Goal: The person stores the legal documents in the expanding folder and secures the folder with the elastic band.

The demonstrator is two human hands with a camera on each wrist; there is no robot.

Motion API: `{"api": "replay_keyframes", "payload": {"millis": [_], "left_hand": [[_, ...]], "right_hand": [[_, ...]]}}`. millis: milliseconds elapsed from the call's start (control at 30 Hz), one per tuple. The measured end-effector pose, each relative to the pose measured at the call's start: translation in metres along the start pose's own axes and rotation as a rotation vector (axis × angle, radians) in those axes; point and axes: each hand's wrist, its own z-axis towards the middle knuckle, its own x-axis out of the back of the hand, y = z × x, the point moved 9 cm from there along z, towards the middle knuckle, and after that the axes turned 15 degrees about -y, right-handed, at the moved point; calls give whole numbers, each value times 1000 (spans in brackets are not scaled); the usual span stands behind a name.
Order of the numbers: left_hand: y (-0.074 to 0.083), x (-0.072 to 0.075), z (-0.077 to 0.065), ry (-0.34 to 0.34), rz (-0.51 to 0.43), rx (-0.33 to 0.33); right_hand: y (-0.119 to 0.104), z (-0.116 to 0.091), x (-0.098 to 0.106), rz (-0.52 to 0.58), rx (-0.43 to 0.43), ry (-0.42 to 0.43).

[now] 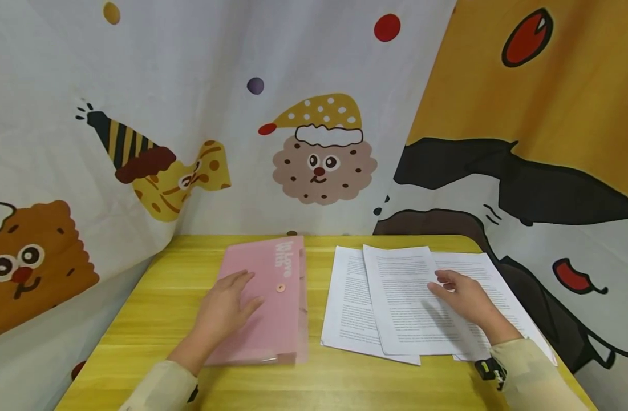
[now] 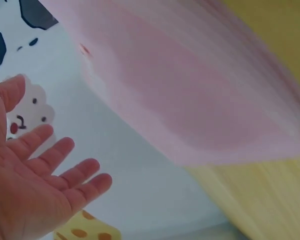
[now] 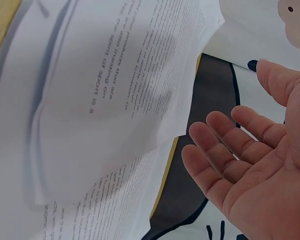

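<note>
A curtain (image 1: 231,51) with cartoon faces hangs behind and to both sides of the table (image 1: 134,325), and its lower folds meet the table's back edge. The table's yellow wood shows widest on the left, between its slanting side and the folder, with another strip along the front. On the right half, papers (image 1: 355,302) lie in an overlapping fan, one sheet slanting across the middle; their right edge runs close to the table's right side, leaving little room there. The folder (image 1: 262,337), pink, lies flat left of centre, its far right corner reaching about to the back edge. Between folder and papers runs a narrow gap of wood, a little wider toward the back. The left hand (image 1: 222,308) is over the folder's left part, its fingers apart and holding nothing; the left wrist view shows the palm and spread fingers with space between them and the folder. The right hand (image 1: 465,294) is over the right part of the papers, fingers bent slightly, thumb apart, gripping nothing, its shadow falling on the middle sheet. Pale sleeves (image 1: 162,388) cover both forearms, clear of the folder. A black band (image 1: 490,370) sits by the right cuff. Smallest is the round button (image 1: 280,288) near the folder's right edge.
</note>
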Motion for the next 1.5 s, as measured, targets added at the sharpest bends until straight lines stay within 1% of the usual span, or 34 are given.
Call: {"api": "replay_keyframes", "payload": {"millis": [67,133,333,467,567,667,800,900,967,1033,1100,1233,1367,1500], "left_hand": [[8,-2,3,-18,5,6],[17,-5,7,-29,11,-4],[44,-17,17,-40,51,-68],[59,-25,24,-52,92,-92],[69,-30,29,-78,105,-88],[76,-35,36,-124,97,-55],[81,-46,46,-201,85,27],[82,-55,53,-262,110,95],[84,-61,57,-301,132,134],[86,-65,61,-331,143,162],[87,-69,63,-353,145,185],[89,-73,66,-376,146,225],[89,-77,66,-405,158,263],[89,-80,66,-425,173,275]], "right_hand": [[0,1,-1,0,0,-2],[0,1,-2,-1,-1,-2],[-1,2,-4,0,-5,-2],[-8,0,-5,-3,14,1],[-14,0,-7,-5,28,-2],[-21,0,-10,-3,38,-7],[-30,-1,-13,-3,66,-7],[-36,-1,-16,-10,79,-13],[-38,-1,-18,-17,72,-20],[-39,-1,-19,-37,47,-22],[-37,-1,-18,-71,-2,-14],[-24,4,-13,-132,-142,1],[-3,11,-9,-135,-266,-3],[16,18,-10,-88,-358,-36]]}}
